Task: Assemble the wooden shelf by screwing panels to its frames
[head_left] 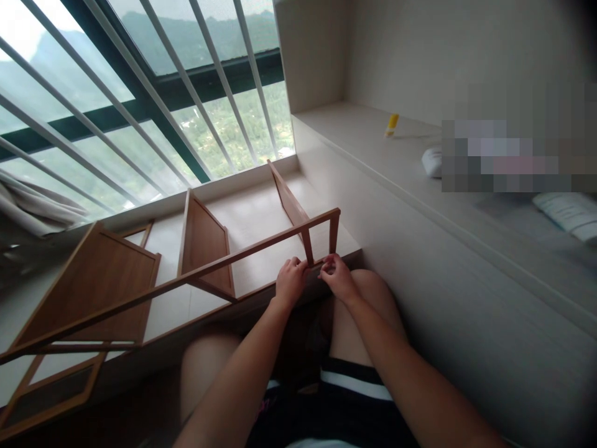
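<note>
A brown wooden shelf frame [252,251] lies on the window sill, with a long rail, short cross posts and flat panels. My left hand [290,283] has its fingers curled over the lower edge of the frame, beside the foot of a short post [307,246]. Just to its right, my right hand [339,279] is closed in a pinch at the lower end of the end post [334,233]. Whatever lies between those fingertips is too small to make out. Three wooden panels [205,239] stand within the frame, slanting toward the window.
A pale cabinet ledge [373,149] runs along the right, bearing a yellow tube [392,125], a white object [431,163] and a white packet [566,214]. Behind the sill is a barred window [186,93]. A smaller wooden frame [51,398] sits at lower left, near a curtain [37,202].
</note>
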### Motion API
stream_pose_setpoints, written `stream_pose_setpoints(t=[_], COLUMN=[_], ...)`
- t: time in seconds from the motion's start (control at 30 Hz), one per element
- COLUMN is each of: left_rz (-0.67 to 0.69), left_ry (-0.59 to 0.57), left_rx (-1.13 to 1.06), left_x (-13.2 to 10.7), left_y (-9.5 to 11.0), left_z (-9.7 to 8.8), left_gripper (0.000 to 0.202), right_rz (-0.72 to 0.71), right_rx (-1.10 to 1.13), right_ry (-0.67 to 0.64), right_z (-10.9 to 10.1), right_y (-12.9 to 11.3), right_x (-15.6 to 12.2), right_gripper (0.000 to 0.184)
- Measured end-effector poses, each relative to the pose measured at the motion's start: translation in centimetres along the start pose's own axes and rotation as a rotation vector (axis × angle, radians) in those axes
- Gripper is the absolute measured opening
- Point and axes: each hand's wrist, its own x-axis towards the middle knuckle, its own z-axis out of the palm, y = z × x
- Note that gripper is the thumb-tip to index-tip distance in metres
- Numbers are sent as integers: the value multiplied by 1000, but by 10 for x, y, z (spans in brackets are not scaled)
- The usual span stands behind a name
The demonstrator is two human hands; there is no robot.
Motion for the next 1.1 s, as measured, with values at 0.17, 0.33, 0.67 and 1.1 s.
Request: stream_pose_setpoints(t=[0.17, 0.33, 0.67, 1.1], left_rz=[-21, -40, -62, -30], left_ry=[-6, -11, -30, -27], left_rx=[-16, -7, -29, -7], left_x=[-1, -1, -3, -2], left_y=[0, 2, 5, 3], left_z=[-1, -2, -6, -3], left_gripper=[24, 24, 24, 26], right_rz=[26, 28, -4, -2], right_rx=[71, 7, -185, -238], right_ry=[24, 34, 120, 140], right_z=[5, 9, 11, 16], right_y=[2, 2, -8, -5], right_x=[0, -2, -6, -4], right_gripper=[15, 12, 11, 14])
